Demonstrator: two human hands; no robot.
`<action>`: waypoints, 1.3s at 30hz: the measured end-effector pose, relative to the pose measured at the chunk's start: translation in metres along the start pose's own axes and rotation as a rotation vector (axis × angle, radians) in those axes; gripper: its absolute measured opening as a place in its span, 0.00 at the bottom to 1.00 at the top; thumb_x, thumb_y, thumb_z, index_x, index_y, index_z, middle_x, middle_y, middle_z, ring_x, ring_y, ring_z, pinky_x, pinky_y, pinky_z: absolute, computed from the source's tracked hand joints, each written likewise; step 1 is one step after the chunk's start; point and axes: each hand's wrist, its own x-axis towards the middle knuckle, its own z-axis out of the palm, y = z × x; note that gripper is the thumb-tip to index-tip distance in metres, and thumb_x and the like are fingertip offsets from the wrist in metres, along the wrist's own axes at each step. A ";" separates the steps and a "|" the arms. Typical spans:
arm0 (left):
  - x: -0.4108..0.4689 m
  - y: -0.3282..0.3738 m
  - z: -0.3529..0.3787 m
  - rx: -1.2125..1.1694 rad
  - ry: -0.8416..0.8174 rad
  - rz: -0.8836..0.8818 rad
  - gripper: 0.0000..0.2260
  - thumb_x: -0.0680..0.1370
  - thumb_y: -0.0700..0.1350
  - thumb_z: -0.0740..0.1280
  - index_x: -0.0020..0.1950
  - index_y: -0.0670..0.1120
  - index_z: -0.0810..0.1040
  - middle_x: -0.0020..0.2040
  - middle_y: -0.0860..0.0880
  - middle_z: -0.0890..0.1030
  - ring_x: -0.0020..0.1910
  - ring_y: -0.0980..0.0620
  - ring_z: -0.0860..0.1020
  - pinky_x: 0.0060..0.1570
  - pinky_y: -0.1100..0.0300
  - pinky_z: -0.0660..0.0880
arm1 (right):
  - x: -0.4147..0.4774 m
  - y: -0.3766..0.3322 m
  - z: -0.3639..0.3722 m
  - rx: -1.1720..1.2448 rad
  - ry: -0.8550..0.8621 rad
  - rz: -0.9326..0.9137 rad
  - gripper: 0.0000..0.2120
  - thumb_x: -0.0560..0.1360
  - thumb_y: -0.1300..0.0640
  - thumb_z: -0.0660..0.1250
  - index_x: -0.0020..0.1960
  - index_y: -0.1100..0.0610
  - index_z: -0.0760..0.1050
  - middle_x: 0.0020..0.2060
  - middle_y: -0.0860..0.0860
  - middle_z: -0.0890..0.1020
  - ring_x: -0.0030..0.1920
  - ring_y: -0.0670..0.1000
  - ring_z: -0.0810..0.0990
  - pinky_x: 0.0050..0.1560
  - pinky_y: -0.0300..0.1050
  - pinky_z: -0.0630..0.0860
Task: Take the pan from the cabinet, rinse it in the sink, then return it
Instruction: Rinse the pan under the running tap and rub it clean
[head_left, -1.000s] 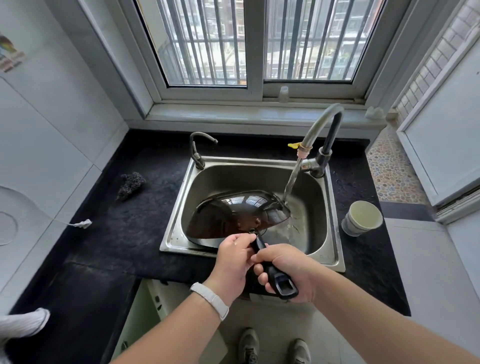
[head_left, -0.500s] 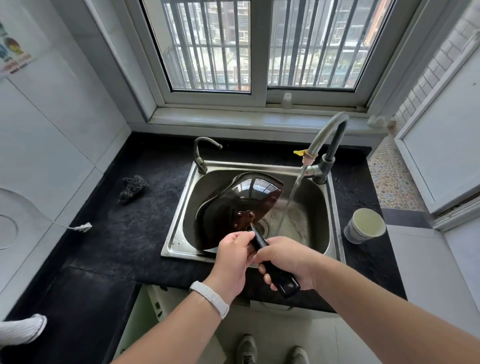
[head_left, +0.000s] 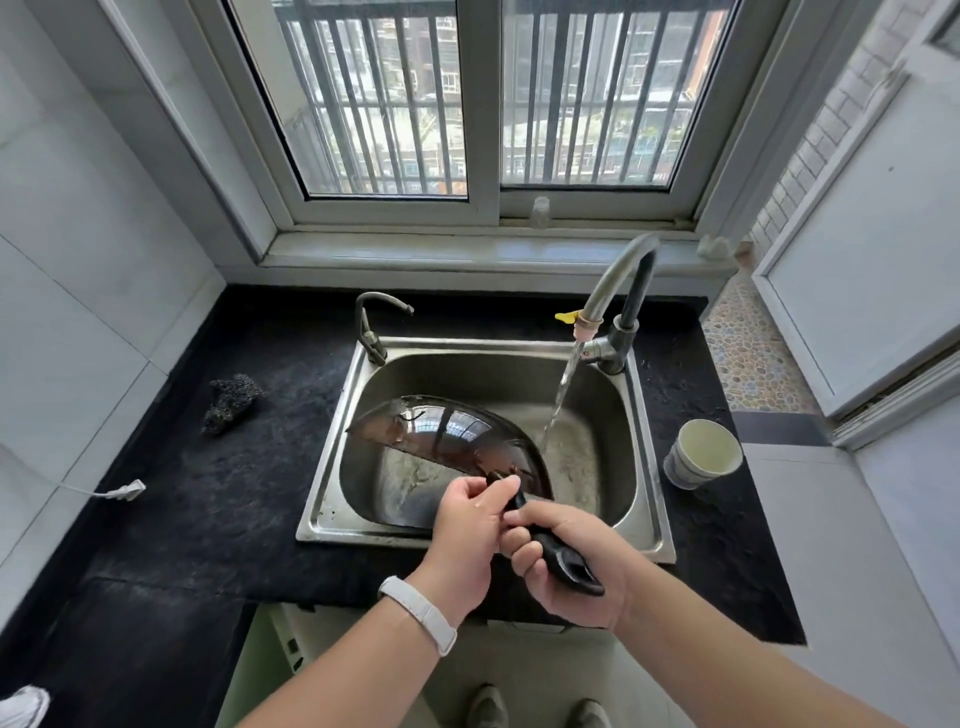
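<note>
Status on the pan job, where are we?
Done: the pan is out of the cabinet and over the sink. In hand: the rinse. The faucet is running, its stream landing in the basin beside the pan, which is tipped on edge. The right hand grips the handle; the left hand holds it nearer the pan. Left: finish, shut off the water, return the pan to the cabinet.

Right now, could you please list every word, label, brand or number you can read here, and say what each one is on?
No readable text appears anywhere in this view.
The pan and its handle show no legible brand.
The cup, faucet and wristband carry no visible markings.
Any signs on the buildings beyond the window are too small and blurred to read.
</note>
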 end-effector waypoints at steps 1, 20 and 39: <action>0.000 0.000 0.001 -0.016 -0.043 -0.022 0.12 0.77 0.41 0.70 0.54 0.42 0.68 0.34 0.46 0.73 0.23 0.56 0.71 0.24 0.62 0.70 | 0.000 0.001 -0.003 0.022 -0.007 -0.011 0.03 0.69 0.61 0.69 0.38 0.59 0.76 0.29 0.49 0.75 0.21 0.44 0.75 0.19 0.35 0.74; 0.021 -0.053 0.025 0.220 -0.265 -0.030 0.17 0.75 0.36 0.70 0.62 0.39 0.69 0.57 0.37 0.80 0.50 0.44 0.82 0.50 0.51 0.80 | -0.046 0.023 -0.047 -0.893 0.330 -0.219 0.30 0.70 0.56 0.75 0.68 0.50 0.66 0.54 0.57 0.80 0.41 0.53 0.82 0.39 0.46 0.80; 0.027 -0.052 0.037 0.271 -0.309 0.063 0.16 0.74 0.42 0.71 0.58 0.43 0.70 0.53 0.41 0.79 0.49 0.48 0.80 0.55 0.50 0.78 | -0.043 0.037 -0.057 -0.730 0.227 -0.558 0.31 0.69 0.61 0.64 0.60 0.30 0.63 0.24 0.44 0.75 0.25 0.49 0.67 0.27 0.43 0.63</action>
